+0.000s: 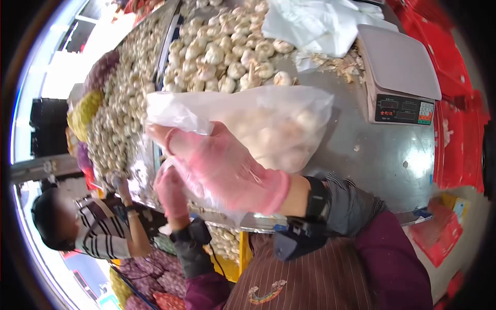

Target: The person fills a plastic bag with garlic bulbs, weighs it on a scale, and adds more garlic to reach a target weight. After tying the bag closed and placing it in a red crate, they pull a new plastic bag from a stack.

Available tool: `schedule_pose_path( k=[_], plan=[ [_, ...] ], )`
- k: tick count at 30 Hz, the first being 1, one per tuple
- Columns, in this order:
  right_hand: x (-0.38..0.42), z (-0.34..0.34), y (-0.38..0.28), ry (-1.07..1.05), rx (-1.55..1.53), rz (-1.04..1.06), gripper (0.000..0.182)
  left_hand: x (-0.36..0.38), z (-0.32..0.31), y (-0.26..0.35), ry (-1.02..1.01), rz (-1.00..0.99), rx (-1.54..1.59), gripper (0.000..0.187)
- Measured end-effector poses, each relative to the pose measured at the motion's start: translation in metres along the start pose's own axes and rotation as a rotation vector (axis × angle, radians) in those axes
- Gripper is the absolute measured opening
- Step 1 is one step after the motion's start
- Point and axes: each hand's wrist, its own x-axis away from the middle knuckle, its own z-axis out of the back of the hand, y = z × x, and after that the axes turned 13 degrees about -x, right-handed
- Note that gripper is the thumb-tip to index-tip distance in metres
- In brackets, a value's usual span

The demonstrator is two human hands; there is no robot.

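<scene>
A translucent plastic bag (310, 116) with garlic bulbs inside lies tilted across the metal table, its gathered mouth toward the left. My right hand (222, 160), in a pink glove, is closed around the gathered plastic near that mouth. Just below and to the left is my left hand (173, 191), gloved in pink too, with its fingers closed on plastic of the same bag; part of it is hidden behind the right hand. Behind the bag, loose garlic bulbs (212, 54) are heaped on the table.
On the right stands a digital scale (398, 67), beside white plastic bags (315, 26) and garlic skins (341, 64). Red crates (454, 139) line the right edge. A long bed of smaller garlic (129, 77) runs along the left, where another person (98, 227) reaches in.
</scene>
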Motion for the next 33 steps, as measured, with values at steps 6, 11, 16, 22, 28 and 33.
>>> schedule_pose_path(
  k=[6,11,16,22,28,33],
  plan=[
    [0.111,0.076,-0.148,0.730,0.277,0.129,0.036,-0.026,0.077,0.255,-0.244,0.102,1.132,0.022],
    [0.149,0.119,-0.130,1.012,0.578,0.164,0.035,-0.026,0.068,0.236,0.264,0.479,0.866,0.024],
    [0.211,0.190,-0.140,0.942,1.081,0.326,0.027,-0.038,0.025,0.120,-0.187,0.567,1.058,0.023],
    [0.243,0.091,-0.210,0.982,1.013,-0.068,0.023,-0.023,0.039,0.119,-0.400,0.379,1.302,0.044],
    [0.207,0.001,-0.235,0.317,0.730,0.465,0.029,-0.028,0.158,0.165,-0.200,-0.059,1.051,0.049],
    [0.124,-0.090,-0.205,0.099,1.286,0.481,0.063,-0.032,0.209,0.217,0.133,-0.451,0.448,0.045]
  ],
)
